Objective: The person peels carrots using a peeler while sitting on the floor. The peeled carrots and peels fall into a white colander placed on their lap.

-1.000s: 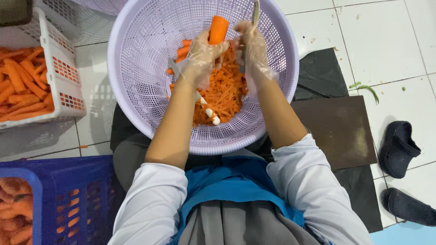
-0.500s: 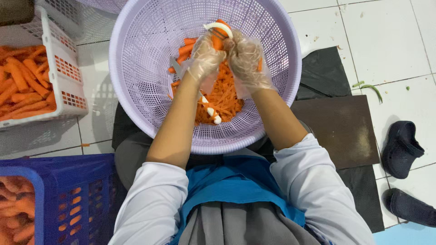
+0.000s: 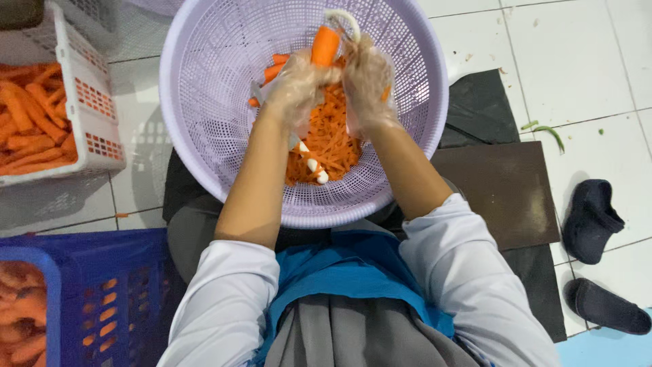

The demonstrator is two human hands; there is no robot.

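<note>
Head view, left to right: one white plastic crate of carrots [image 3: 81, 129], one blue plastic crate [image 3: 102, 292], one round lilac perforated basket [image 3: 204, 102] of peelings. Left hand [image 3: 295, 85] fingers clamp one orange carrot [image 3: 325, 45]; right hand [image 3: 367, 81] grips a peeler [image 3: 343, 17]. Two dark slippers [image 3: 591, 217] lie right.

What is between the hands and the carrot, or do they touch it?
Only thin clear plastic gloves. The left hand grips the carrot directly, and the right hand presses beside it with a pale peeler, all above the lilac basket. Nothing else visible intervenes.
</note>
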